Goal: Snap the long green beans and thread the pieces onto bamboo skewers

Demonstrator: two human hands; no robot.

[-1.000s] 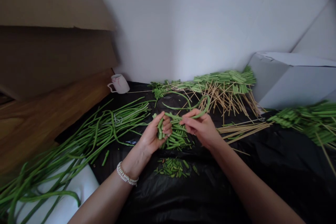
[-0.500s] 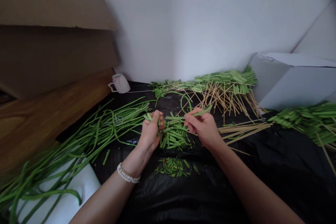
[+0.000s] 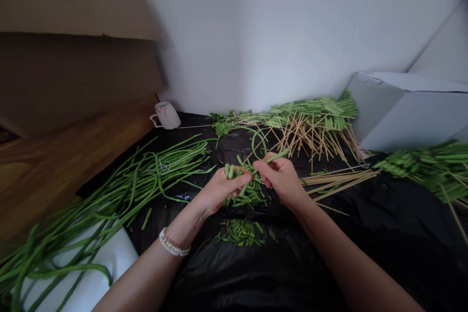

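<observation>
My left hand (image 3: 218,187) is closed around several short bean pieces (image 3: 229,171), whose cut ends stick up past the fingers. Close beside it, my right hand (image 3: 281,178) pinches a long green bean (image 3: 278,155) that points up and to the right. The fingertips of both hands nearly meet over a heap of cut bean pieces (image 3: 253,198), which they partly cover. Nearer to me lies a small scatter of bean trimmings (image 3: 241,233) on black plastic sheeting (image 3: 285,278).
Long whole beans (image 3: 142,180) spread across the left, partly over a white object (image 3: 119,253). Wooden skewers (image 3: 340,179) lie right of my hands. Skewered bean rows (image 3: 310,109) line the wall, with more (image 3: 431,165) at right. A mug (image 3: 168,116), cardboard box (image 3: 76,73) and white box (image 3: 398,107) stand behind.
My left hand has moved right with its bean pieces and turned, its thumb now reaching toward my right fingertips. My right hand has shifted slightly left with the long bean.
</observation>
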